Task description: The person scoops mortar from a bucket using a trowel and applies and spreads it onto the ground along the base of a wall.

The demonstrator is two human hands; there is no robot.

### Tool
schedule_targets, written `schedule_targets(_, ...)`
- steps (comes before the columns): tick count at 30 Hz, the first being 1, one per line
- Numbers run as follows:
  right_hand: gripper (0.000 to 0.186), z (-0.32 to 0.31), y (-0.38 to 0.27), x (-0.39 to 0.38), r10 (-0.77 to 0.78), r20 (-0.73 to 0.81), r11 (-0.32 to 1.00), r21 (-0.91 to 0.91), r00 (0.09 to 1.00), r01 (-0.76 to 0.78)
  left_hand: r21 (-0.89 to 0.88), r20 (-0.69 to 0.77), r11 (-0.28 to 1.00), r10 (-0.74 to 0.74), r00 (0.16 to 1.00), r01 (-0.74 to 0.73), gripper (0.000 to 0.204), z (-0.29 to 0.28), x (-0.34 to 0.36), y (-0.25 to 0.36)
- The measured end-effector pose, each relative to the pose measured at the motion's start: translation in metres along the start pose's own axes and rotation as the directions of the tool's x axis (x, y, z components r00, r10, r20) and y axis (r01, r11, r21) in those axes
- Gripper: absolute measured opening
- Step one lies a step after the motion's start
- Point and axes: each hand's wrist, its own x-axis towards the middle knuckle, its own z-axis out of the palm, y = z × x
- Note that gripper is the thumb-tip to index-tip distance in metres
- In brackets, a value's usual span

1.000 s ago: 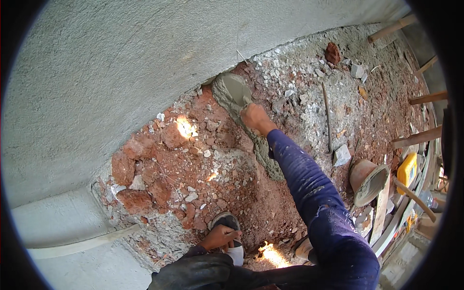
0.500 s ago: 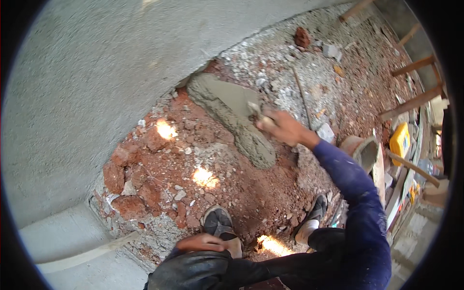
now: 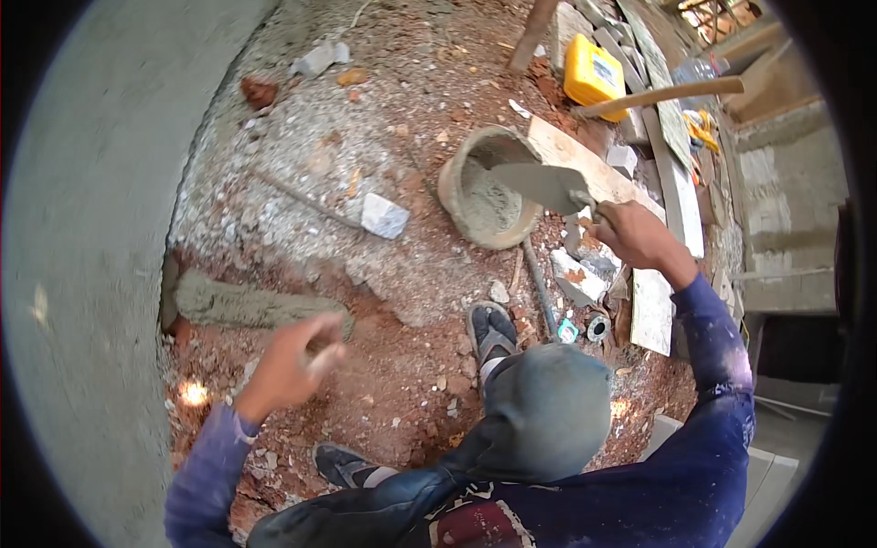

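My right hand is closed around the handle of a trowel. The flat, pointed blade lies over the mouth of a mortar-crusted bucket, with grey wet mortar inside it. My left hand is raised in front of a strip of wet mortar on the red soil. Its fingers are loosely curled and somewhat blurred, thumb apart from them, and nothing shows in between. The strip runs out from the foot of the plastered wall; my left hand overlaps its near edge.
A thin rod and a pale stone chunk lie left of the bucket. Beyond it are a yellow jerrycan, a wooden handle and planks. A pipe and broken blocks lie near my foot.
My view and body have turned right. The trowel has left the mortar strip and is now over the bucket. My left hand has risen from beside my knee toward the strip.
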Motion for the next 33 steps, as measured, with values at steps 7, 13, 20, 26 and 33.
schedule_targets(7,0.034,0.047,0.062,0.065,-0.024,0.123,0.969,-0.243,0.992,0.054,0.076,-0.291,0.988,0.15,0.945,-0.134,0.066,0.093,0.248,0.041)
schedule_targets(13,0.028,0.058,0.085,0.116,-0.295,0.481,0.918,-0.097,0.826,0.384,0.039,-0.535,0.992,0.12,0.836,-0.117,0.066,0.129,0.295,0.04)
schedule_targets(20,0.035,0.105,0.025,0.131,-0.193,0.645,0.775,0.562,0.74,-0.288,-0.06,-0.515,0.998,-0.001,0.857,-0.035,0.066,0.134,0.282,0.049)
schedule_targets(26,0.026,0.13,0.045,0.147,-0.384,0.561,-0.494,0.547,0.733,-0.676,-0.232,-0.421,0.973,-0.109,0.9,0.009,0.067,0.142,0.283,0.053)
schedule_targets(33,0.027,0.137,0.08,0.081,-0.567,0.281,-0.783,0.109,0.774,-0.613,-0.213,-0.331,0.977,-0.074,0.941,0.002,0.067,0.116,0.295,0.059)
